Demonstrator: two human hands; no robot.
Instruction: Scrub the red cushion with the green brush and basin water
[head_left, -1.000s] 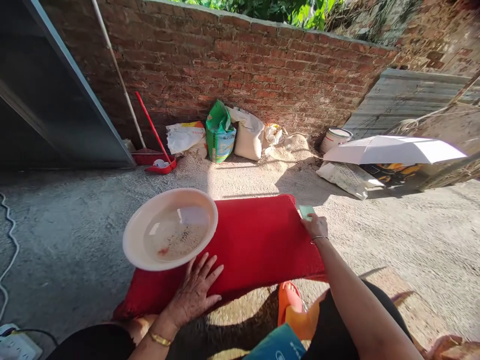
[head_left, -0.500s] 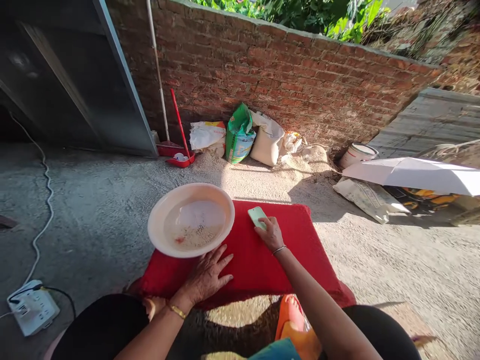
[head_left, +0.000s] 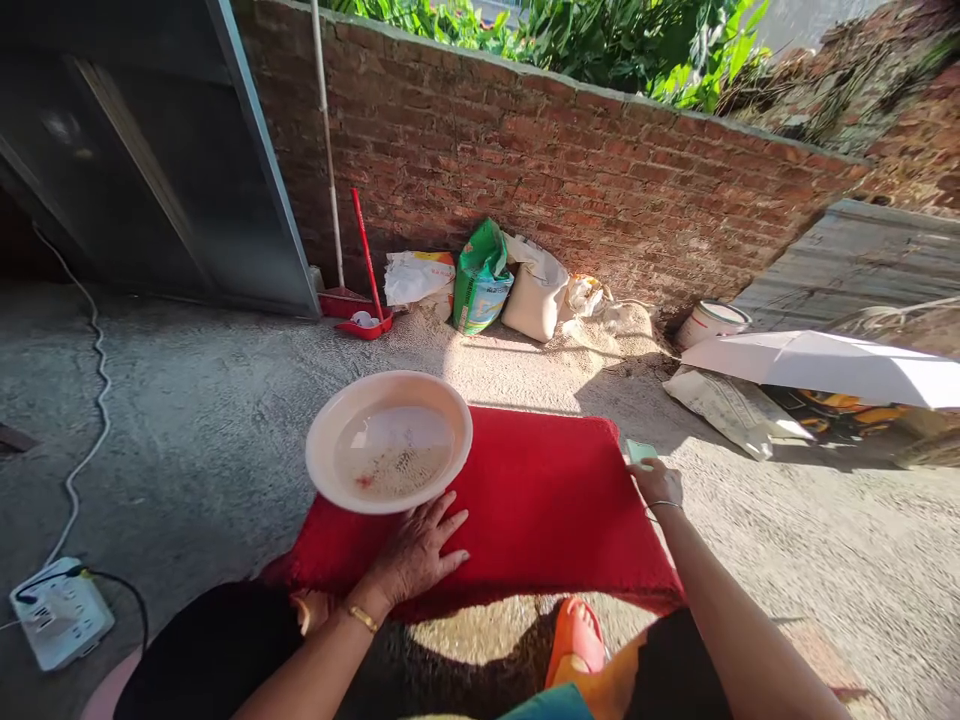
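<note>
My left hand (head_left: 421,548) lies on the red cloth (head_left: 540,500) with its fingers spread, close to the near rim of a pale basin (head_left: 318,440). The basin holds clear water, with small grainy bits and a reddish speck at the bottom. Out past the cloth's right edge, my right hand (head_left: 661,484) grips a light green phone (head_left: 640,452). Only the phone's far end shows; the fingers cover the rest of it.
A red dustpan (head_left: 366,326), a green sack (head_left: 481,285) and a whitish sack (head_left: 537,300) stand along the brick wall (head_left: 600,170). To the right are a bucket (head_left: 716,322) and an umbrella (head_left: 817,358). A power strip (head_left: 61,612) lies at lower left.
My right hand has carried the phone rightward, from above the red cloth to beyond its right edge. My left hand stays in place by the basin.
</note>
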